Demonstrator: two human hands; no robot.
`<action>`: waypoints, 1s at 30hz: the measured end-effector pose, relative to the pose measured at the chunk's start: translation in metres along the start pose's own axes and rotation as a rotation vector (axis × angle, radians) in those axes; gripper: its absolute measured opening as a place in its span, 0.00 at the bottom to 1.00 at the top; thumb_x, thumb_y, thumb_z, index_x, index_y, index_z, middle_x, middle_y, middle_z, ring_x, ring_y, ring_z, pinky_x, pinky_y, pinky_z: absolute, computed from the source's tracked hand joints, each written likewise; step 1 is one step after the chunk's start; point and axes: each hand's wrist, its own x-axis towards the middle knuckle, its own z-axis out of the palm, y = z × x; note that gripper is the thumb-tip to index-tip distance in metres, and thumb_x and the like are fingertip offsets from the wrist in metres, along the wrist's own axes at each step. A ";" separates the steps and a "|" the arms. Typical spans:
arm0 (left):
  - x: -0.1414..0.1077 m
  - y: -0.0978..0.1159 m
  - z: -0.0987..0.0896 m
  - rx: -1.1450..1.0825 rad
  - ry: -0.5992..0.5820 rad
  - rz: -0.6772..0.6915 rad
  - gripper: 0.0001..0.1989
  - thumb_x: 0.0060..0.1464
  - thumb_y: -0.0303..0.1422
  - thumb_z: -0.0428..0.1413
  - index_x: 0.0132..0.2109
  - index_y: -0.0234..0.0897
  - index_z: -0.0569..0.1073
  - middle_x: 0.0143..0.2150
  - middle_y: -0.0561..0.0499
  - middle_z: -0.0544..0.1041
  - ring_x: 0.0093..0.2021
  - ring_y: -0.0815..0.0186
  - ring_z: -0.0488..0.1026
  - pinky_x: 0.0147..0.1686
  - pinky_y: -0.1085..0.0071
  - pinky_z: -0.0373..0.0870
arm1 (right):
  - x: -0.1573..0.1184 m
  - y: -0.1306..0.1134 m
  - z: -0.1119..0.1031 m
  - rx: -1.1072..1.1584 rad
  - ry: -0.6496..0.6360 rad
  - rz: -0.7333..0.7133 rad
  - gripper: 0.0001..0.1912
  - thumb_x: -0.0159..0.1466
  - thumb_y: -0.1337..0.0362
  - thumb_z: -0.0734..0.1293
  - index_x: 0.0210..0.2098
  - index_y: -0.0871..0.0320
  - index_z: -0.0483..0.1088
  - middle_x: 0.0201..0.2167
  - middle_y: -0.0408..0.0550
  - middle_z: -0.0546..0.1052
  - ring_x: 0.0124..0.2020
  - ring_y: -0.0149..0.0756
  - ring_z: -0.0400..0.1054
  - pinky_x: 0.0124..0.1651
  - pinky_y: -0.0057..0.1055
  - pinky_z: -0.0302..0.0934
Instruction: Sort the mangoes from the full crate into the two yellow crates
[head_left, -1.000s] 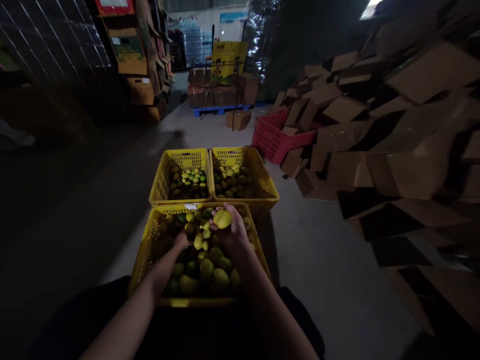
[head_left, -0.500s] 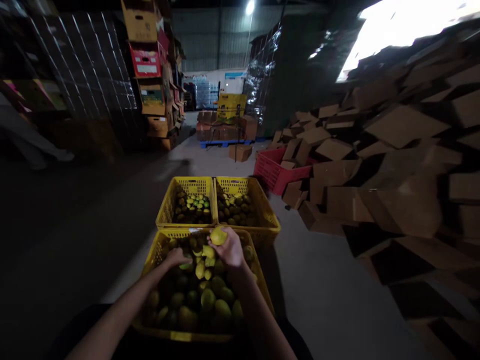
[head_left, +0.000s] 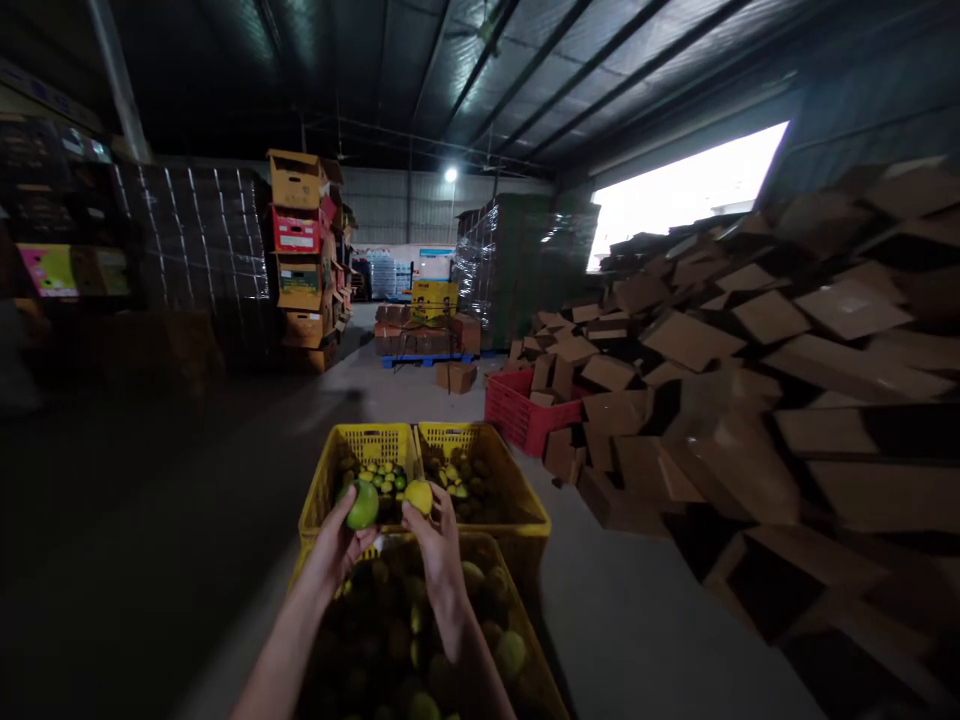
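Observation:
My left hand (head_left: 337,545) is closed around a green citrus fruit (head_left: 363,505), held above the front rim of the far left crate. Beside it, my right hand (head_left: 439,540) grips a yellow lemon (head_left: 418,497) between thumb and fingers. Under my forearms stands a yellow crate (head_left: 536,640) full of green and yellow fruit, partly hidden and dim. Beyond it, a far left yellow crate (head_left: 319,475) holds small green and yellow fruit. Next to that, the far right yellow crate (head_left: 525,500) contains more yellow and dark fruit.
A red crate (head_left: 517,415) with cardboard in it stands past the yellow crates. Loose cardboard boxes (head_left: 697,480) pile up along the right. Stacked cartons (head_left: 300,270) rise at the left back, and a blue pallet (head_left: 420,360) carries boxes ahead.
My left hand has come up out of the near crate with the green fruit. My right hand, with the lemon, has moved forward and slightly left. The view has tilted up.

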 end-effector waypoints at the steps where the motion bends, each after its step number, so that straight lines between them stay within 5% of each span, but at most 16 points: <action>1: 0.000 -0.003 0.002 0.005 -0.010 0.061 0.08 0.52 0.34 0.59 0.39 0.35 0.72 0.29 0.48 0.77 0.23 0.67 0.74 0.33 0.68 0.77 | 0.002 -0.001 0.002 -0.002 0.035 -0.054 0.22 0.43 0.65 0.76 0.36 0.55 0.69 0.30 0.41 0.75 0.30 0.31 0.69 0.31 0.27 0.67; 5: 0.003 -0.010 0.004 0.097 -0.114 0.344 0.23 0.40 0.34 0.68 0.44 0.39 0.71 0.42 0.48 0.78 0.40 0.58 0.78 0.45 0.61 0.74 | 0.008 -0.001 0.010 -0.017 0.098 -0.108 0.26 0.44 0.59 0.75 0.40 0.56 0.65 0.30 0.42 0.75 0.31 0.34 0.71 0.30 0.29 0.66; 9: 0.003 -0.009 0.002 0.268 -0.023 0.625 0.31 0.36 0.34 0.69 0.50 0.40 0.70 0.50 0.48 0.75 0.50 0.58 0.73 0.54 0.63 0.68 | 0.001 0.005 0.018 -0.155 0.093 -0.225 0.28 0.45 0.61 0.75 0.42 0.55 0.62 0.34 0.43 0.75 0.34 0.35 0.71 0.37 0.31 0.66; 12: 0.001 -0.006 0.002 0.333 -0.003 0.709 0.32 0.36 0.34 0.68 0.51 0.40 0.70 0.51 0.48 0.74 0.52 0.59 0.71 0.54 0.65 0.66 | -0.008 0.006 0.023 -0.250 0.110 -0.309 0.27 0.47 0.61 0.74 0.42 0.54 0.60 0.36 0.43 0.74 0.34 0.33 0.71 0.38 0.30 0.66; 19: 0.000 -0.008 0.003 0.239 -0.013 0.757 0.32 0.33 0.31 0.70 0.50 0.42 0.70 0.51 0.50 0.73 0.50 0.64 0.72 0.51 0.71 0.67 | -0.017 0.003 0.026 -0.322 0.080 -0.388 0.24 0.49 0.62 0.74 0.42 0.56 0.63 0.38 0.45 0.74 0.38 0.34 0.70 0.42 0.32 0.65; 26: 0.003 -0.010 0.001 -0.135 -0.069 0.503 0.23 0.38 0.32 0.68 0.44 0.41 0.72 0.44 0.52 0.76 0.49 0.65 0.73 0.54 0.68 0.66 | -0.016 0.002 0.026 -0.219 -0.024 -0.269 0.22 0.48 0.62 0.74 0.39 0.56 0.63 0.34 0.44 0.76 0.35 0.34 0.72 0.38 0.32 0.68; 30: 0.003 -0.012 0.000 -0.085 -0.056 0.491 0.23 0.39 0.34 0.68 0.44 0.40 0.71 0.44 0.51 0.76 0.47 0.64 0.74 0.51 0.67 0.68 | -0.018 0.005 0.027 -0.274 -0.079 -0.275 0.24 0.47 0.63 0.75 0.40 0.56 0.63 0.35 0.45 0.77 0.36 0.35 0.73 0.41 0.34 0.69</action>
